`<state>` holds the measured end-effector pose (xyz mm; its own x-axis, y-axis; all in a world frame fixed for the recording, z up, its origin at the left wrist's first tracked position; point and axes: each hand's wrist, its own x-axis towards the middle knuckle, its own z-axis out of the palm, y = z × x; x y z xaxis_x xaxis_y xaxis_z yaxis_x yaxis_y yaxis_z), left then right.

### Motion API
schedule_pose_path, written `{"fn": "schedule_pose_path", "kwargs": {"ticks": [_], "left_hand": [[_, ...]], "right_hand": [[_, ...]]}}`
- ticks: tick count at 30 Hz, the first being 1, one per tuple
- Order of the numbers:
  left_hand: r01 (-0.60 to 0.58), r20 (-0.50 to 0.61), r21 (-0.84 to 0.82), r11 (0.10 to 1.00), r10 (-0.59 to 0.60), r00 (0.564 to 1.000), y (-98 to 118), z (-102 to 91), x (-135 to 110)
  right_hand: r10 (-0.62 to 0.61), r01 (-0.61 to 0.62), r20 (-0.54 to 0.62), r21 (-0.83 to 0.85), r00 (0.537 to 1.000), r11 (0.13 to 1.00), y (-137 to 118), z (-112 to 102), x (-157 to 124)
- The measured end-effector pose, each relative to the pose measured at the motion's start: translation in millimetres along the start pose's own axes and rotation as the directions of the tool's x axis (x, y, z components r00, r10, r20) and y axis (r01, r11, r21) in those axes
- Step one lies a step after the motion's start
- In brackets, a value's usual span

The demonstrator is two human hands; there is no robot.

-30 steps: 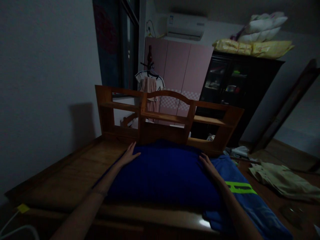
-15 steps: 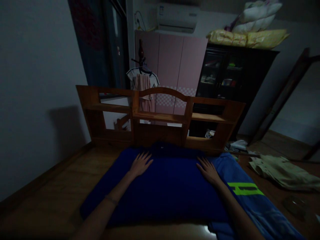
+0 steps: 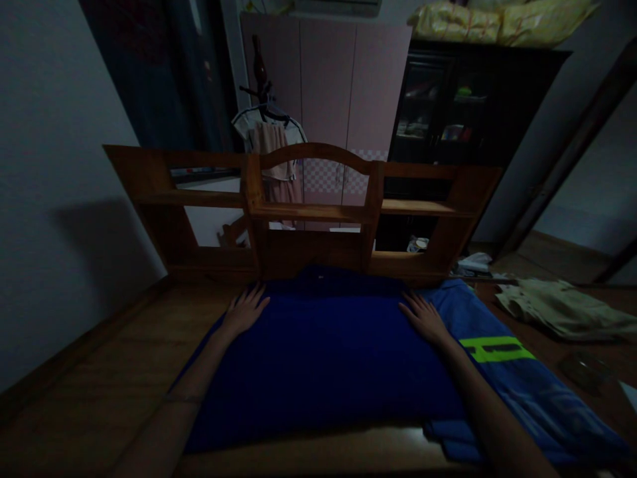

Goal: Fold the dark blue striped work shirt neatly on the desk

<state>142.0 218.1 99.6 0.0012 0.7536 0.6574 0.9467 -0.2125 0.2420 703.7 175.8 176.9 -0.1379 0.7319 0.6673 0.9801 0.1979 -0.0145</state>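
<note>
A dark blue garment (image 3: 323, 358), which looks like a shirt with its collar at the far edge, lies spread out on a wooden desktop (image 3: 119, 352). Palm down, my left hand (image 3: 243, 311) rests on its upper left part with the fingers spread. My right hand (image 3: 425, 317) lies flat at the upper right part, fingers apart. Neither hand grips the cloth. Under the right side of the garment and beyond it is a lighter blue cloth (image 3: 478, 318) with a bright yellow-green stripe (image 3: 497, 349).
A wooden shelf unit (image 3: 308, 212) stands along the desk's far edge. Behind it are a coat rack with clothes (image 3: 271, 129), a pink wardrobe (image 3: 326, 79) and a dark cabinet (image 3: 502, 113). A pale folded cloth (image 3: 562, 309) lies at the right. A wall (image 3: 64, 265) borders the left.
My hands have slid farther apart across the garment, the left one outward to the left and the right one slightly right. The view has tilted down and come closer.
</note>
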Motion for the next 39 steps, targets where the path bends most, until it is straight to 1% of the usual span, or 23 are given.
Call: {"fn": "schedule_pose_path", "kwargs": {"ticks": [2,4,6,8,9,10,13,15,19,25,29,33,39], "left_hand": [[0.005,-0.038,0.000,1.000,-0.005,0.999,1.4,0.8,-0.8],[-0.011,-0.114,0.008,1.000,0.011,0.993,5.1,-0.4,-2.5],[-0.034,-0.207,0.025,0.999,0.038,0.978,9.1,-3.3,-4.5],[-0.032,-0.267,0.032,0.999,0.040,0.963,11.3,-5.8,-5.9],[-0.023,-0.263,0.029,0.999,0.030,0.964,11.3,-6.1,-6.1],[-0.012,-0.232,0.024,1.000,0.017,0.973,10.4,-5.6,-5.9],[0.004,-0.087,0.016,1.000,-0.003,0.996,4.8,-0.1,-4.0],[0.000,-0.048,0.012,1.000,0.001,0.999,1.2,4.0,-2.5],[0.000,-0.055,0.000,1.000,0.000,0.998,0.4,6.3,-1.0],[-0.009,-0.053,-0.020,1.000,0.008,0.999,5.1,1.8,-1.7],[-0.008,-0.051,-0.032,0.999,0.006,0.999,5.4,0.7,-1.8],[0.016,-0.072,-0.041,0.999,-0.019,0.997,4.0,3.8,-0.7],[0.060,-0.041,-0.009,0.998,-0.060,0.997,0.4,10.7,1.8]], "right_hand": [[0.003,-0.003,0.007,0.017,1.000,1.000,0.2,-1.6,1.3],[-0.002,0.002,0.004,0.036,1.000,0.999,-0.5,-3.5,2.4],[-0.016,0.017,-0.017,0.065,1.000,0.998,-2.7,-6.0,2.2],[-0.031,0.035,-0.046,0.100,0.998,0.994,-6.0,-9.3,1.0],[-0.035,0.041,-0.058,0.115,0.998,0.992,-7.8,-10.9,0.2],[-0.037,0.045,-0.065,0.127,0.997,0.991,-9.4,-12.3,-0.6],[-0.030,0.039,-0.061,0.142,0.998,0.989,-11.8,-14.0,-1.7],[-0.022,0.029,-0.052,0.134,0.998,0.991,-10.8,-12.9,-1.4],[-0.029,0.035,-0.049,0.116,0.998,0.993,-7.1,-10.1,-0.2],[-0.055,0.066,-0.072,0.157,0.996,0.985,-5.8,-10.4,0.7],[-0.062,0.070,-0.061,0.139,0.996,0.988,-2.5,-7.9,2.1],[-0.077,0.082,-0.053,0.110,0.996,0.991,2.6,-3.3,3.5],[-0.126,0.135,-0.084,0.112,0.989,0.984,5.1,-2.3,4.1]]}}
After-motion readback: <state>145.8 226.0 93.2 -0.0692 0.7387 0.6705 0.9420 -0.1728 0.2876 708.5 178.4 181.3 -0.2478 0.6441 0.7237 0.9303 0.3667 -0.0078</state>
